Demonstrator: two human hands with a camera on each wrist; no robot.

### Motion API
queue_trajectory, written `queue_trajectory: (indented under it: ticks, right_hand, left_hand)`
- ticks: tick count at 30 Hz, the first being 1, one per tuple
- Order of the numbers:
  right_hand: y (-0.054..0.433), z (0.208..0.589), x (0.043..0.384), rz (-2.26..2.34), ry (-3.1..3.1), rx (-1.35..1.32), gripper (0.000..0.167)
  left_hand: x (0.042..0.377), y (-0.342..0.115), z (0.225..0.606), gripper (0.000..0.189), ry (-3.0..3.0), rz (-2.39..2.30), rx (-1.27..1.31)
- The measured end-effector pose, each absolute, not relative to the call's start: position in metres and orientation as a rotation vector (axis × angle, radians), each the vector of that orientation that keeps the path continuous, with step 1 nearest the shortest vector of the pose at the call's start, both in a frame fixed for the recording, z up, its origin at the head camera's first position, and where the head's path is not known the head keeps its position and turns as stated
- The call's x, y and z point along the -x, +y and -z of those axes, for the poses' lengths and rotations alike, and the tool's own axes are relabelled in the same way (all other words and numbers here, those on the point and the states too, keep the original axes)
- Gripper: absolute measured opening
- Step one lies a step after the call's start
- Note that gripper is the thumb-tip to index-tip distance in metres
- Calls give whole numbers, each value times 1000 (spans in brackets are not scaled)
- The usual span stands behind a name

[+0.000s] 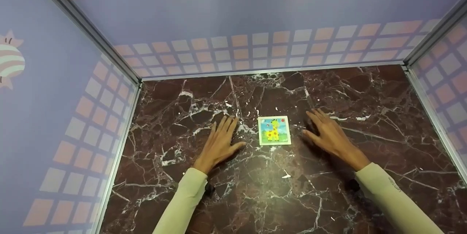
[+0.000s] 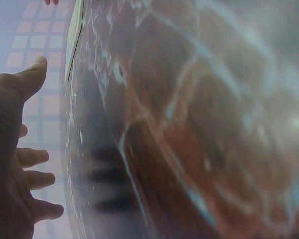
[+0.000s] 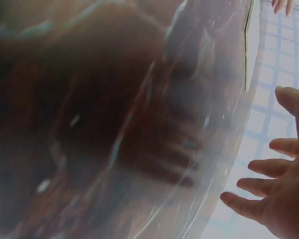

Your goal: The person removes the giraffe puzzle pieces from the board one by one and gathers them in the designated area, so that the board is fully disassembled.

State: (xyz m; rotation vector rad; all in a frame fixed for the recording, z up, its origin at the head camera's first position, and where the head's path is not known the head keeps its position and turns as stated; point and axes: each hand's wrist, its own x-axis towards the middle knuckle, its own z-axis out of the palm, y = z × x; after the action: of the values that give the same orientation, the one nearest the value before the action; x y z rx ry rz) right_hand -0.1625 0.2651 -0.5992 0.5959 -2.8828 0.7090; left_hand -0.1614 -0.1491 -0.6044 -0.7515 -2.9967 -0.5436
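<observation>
A square giraffe picture puzzle [image 1: 274, 130] lies flat on the dark red marbled table [image 1: 262, 197], a yellow giraffe against blue sky and green grass within a pale border. To its left is my left hand [image 1: 219, 143], palm down with the fingers spread and the thumb pointing toward the square. My right hand [image 1: 330, 137] lies on the other side, its fingers extended forward and the thumb toward the square. Both hands are apart from it and hold nothing. In the left wrist view the square's edge [image 2: 74, 40] shows beyond the thumb; the right wrist view shows its edge [image 3: 250, 50] too.
A lilac back wall [image 1: 233, 11] with doughnut, candy and checked patterns rises behind the table. Similar panels stand at left [image 1: 40, 117] and right [image 1: 445, 73], joined by grey metal strips. White veins and small pale flecks mark the tabletop.
</observation>
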Motion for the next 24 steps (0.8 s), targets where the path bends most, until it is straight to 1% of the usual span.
queue_trajectory:
  ticks: [9, 18, 21, 24]
  right_hand:
    - [241, 597, 173, -953, -2862, -626, 64]
    - [215, 599, 183, -963, -2789, -734, 51]
    - [208, 601, 187, -978, -2755, -795, 46]
    - [201, 602, 190, -994, -2739, -852, 44]
  left_hand:
    - [166, -134, 609, 94, -2897, 606, 877]
    - [168, -117, 617, 98, -2897, 769, 894]
    - [174, -114, 632, 102, -2860, 877, 887]
    - [178, -109, 641, 102, -2831, 1038, 864]
